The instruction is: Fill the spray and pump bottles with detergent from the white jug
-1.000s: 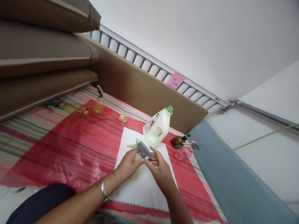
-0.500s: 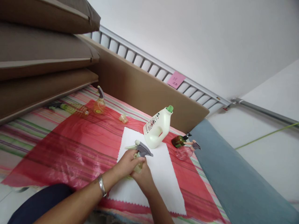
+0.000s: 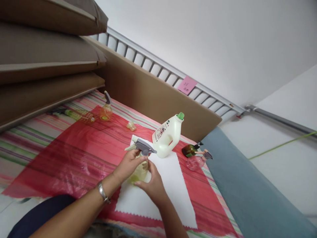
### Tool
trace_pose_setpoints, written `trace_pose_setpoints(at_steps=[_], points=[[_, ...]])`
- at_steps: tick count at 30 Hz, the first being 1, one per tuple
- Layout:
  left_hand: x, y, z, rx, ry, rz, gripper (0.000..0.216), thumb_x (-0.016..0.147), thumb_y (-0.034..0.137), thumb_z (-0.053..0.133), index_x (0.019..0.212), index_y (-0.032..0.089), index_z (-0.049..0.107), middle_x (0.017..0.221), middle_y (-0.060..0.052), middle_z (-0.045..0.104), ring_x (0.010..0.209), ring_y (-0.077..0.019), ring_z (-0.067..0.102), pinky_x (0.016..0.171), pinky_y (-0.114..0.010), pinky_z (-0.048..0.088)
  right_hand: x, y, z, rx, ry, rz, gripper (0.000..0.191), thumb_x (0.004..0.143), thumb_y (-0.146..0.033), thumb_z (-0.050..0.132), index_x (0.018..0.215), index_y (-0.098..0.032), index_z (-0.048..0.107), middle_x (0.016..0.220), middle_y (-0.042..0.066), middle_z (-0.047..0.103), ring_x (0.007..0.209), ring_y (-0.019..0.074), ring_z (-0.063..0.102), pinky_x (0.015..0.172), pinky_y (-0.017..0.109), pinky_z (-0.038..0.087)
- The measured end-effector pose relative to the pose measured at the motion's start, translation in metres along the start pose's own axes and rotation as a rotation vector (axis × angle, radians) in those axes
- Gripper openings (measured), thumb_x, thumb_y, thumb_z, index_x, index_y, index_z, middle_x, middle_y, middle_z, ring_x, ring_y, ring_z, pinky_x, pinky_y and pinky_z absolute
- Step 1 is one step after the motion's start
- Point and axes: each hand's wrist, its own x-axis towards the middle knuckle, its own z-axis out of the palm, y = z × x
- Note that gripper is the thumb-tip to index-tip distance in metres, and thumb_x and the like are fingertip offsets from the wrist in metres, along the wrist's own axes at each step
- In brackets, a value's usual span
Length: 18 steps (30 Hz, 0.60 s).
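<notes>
Both my hands hold a small clear spray bottle (image 3: pixel 140 170) with yellowish liquid and a grey trigger head (image 3: pixel 141 146). My left hand (image 3: pixel 128 163) is wrapped round its neck just under the trigger. My right hand (image 3: pixel 152 183) cups the round body from below and the right. The bottle is lifted a little above a white cloth (image 3: pixel 173 185) with zigzag edges, which lies on a red plastic sheet (image 3: pixel 74 152).
A white detergent jug (image 3: pixel 167 135) with a green cap stands behind the cloth. A dark brown bottle (image 3: pixel 189 150) and a pink one (image 3: pixel 195 162) lie to its right. At the far left are an orange spray bottle (image 3: pixel 106 110), a lying bottle (image 3: pixel 76 115) and a small cap (image 3: pixel 131 126). A brown board (image 3: pixel 148 96) backs the bed.
The spray bottle has gone up and to the left off the cloth. My right hand left the trigger head and now cups the bottle's body.
</notes>
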Motion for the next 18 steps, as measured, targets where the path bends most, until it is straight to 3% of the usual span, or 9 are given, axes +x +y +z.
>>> trace_pose_setpoints(at_steps=[2, 5, 7, 12, 16, 18], points=[[-0.001, 0.002, -0.001, -0.046, 0.036, -0.003, 0.025, 0.069, 0.028, 0.066, 0.089, 0.013, 0.064, 0.086, -0.006, 0.067, 0.082, -0.0194, 0.061, 0.081, -0.034, 0.046, 0.000, -0.002, 0.003, -0.082, 0.047, -0.023, 0.087, 0.053, -0.018, 0.075, 0.129, -0.024, 0.034, 0.129, 0.008, 0.045, 0.120, 0.0244, 0.039, 0.103, 0.041, 0.028], [-0.001, 0.002, -0.001, -0.120, 0.039, -0.008, 0.027, 0.069, 0.028, 0.067, 0.090, 0.012, 0.063, 0.087, -0.007, 0.067, 0.082, -0.0192, 0.062, 0.079, -0.033, 0.047, 0.001, -0.010, 0.004, 0.072, -0.116, -0.024, 0.089, 0.060, -0.018, 0.070, 0.134, -0.025, 0.022, 0.134, 0.007, 0.040, 0.122, 0.0216, 0.038, 0.102, 0.039, 0.031], [-0.002, 0.001, -0.002, -0.122, 0.013, -0.008, 0.027, 0.069, 0.028, 0.067, 0.091, 0.012, 0.063, 0.088, -0.007, 0.067, 0.083, -0.0193, 0.062, 0.078, -0.032, 0.047, 0.001, -0.016, 0.005, 0.115, -0.161, -0.024, 0.083, 0.062, -0.018, 0.069, 0.132, -0.025, 0.025, 0.129, 0.006, 0.046, 0.117, 0.0211, 0.044, 0.098, 0.038, 0.036], [-0.005, 0.001, 0.001, 0.049, 0.112, 0.032, 0.028, 0.074, 0.030, 0.062, 0.096, 0.014, 0.060, 0.095, -0.008, 0.065, 0.090, -0.0207, 0.060, 0.084, -0.033, 0.044, 0.004, -0.018, 0.015, -0.211, 0.171, -0.089, 0.080, 0.054, -0.020, 0.073, 0.125, -0.023, 0.035, 0.117, 0.007, 0.051, 0.110, 0.0246, 0.047, 0.096, 0.039, 0.037], [-0.009, 0.008, 0.004, 0.247, 0.028, 0.115, 0.037, 0.079, 0.032, 0.054, 0.114, 0.018, 0.054, 0.110, -0.006, 0.061, 0.105, -0.0214, 0.053, 0.092, -0.033, 0.040, 0.007, -0.014, 0.019, -0.156, 0.194, -0.042, 0.078, 0.056, -0.023, 0.071, 0.124, -0.021, 0.033, 0.118, 0.009, 0.051, 0.108, 0.0241, 0.050, 0.092, 0.037, 0.041], [-0.009, 0.010, 0.005, 0.286, 0.020, 0.146, 0.034, 0.081, 0.030, 0.050, 0.113, 0.019, 0.055, 0.113, -0.006, 0.061, 0.108, -0.0212, 0.052, 0.095, -0.033, 0.038, 0.007, -0.013, 0.020, -0.108, 0.184, 0.029, 0.077, 0.056, -0.023, 0.071, 0.123, -0.021, 0.032, 0.114, 0.009, 0.054, 0.101, 0.0232, 0.055, 0.087, 0.036, 0.046]])
